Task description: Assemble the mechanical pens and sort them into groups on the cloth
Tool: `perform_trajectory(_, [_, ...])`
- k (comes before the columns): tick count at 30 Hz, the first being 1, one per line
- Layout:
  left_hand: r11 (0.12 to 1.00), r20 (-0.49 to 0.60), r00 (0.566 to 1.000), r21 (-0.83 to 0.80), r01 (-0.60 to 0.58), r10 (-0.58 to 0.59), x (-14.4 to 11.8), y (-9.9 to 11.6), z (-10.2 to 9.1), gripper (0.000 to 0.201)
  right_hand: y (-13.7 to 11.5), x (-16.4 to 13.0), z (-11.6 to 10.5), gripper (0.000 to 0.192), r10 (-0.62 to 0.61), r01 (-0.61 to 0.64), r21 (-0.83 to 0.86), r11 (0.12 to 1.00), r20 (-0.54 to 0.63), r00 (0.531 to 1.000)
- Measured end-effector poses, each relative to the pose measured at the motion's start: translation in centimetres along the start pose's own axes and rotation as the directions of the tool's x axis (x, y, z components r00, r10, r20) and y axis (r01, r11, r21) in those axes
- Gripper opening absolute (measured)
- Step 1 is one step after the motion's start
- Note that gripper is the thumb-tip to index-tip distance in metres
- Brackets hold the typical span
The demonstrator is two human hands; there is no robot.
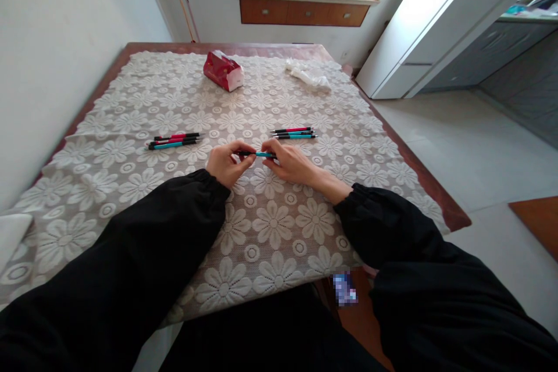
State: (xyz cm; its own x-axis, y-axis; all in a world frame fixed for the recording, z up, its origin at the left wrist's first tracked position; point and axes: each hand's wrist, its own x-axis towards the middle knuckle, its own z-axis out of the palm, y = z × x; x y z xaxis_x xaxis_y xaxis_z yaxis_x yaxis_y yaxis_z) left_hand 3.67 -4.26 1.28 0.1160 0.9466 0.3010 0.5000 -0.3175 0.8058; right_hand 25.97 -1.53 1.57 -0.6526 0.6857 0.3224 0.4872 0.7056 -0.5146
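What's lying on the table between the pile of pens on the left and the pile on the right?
In the head view, between the left pile of pens and the right pile of pens, only the white floral lace tablecloth shows; the hands' teal-and-black pen sits just nearer.

Two hands (261, 163) meet in the middle of the table (418, 177), holding one pen (258, 154). Pens lie left (173, 140) and right (293, 133) (small piles). A tissue pack (224, 71) sits behind.
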Motion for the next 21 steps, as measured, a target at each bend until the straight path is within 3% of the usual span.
perform_trajectory(14, [1.000, 0.003, 1.000, 0.020, -0.019, 0.019, -0.07, 0.17, -0.01, 0.022, -0.12, 0.14, -0.15, 0.018, -0.019, 0.019, -0.011, 1.000, -0.081, 0.997])
perform_trajectory(21, [0.998, 0.003, 0.999, 0.060, -0.035, 0.035, -0.16, 0.48, -0.03, 0.023, -0.23, 0.11, -0.27, 0.027, 0.019, -0.021, -0.041, 0.999, -0.052, 0.998])
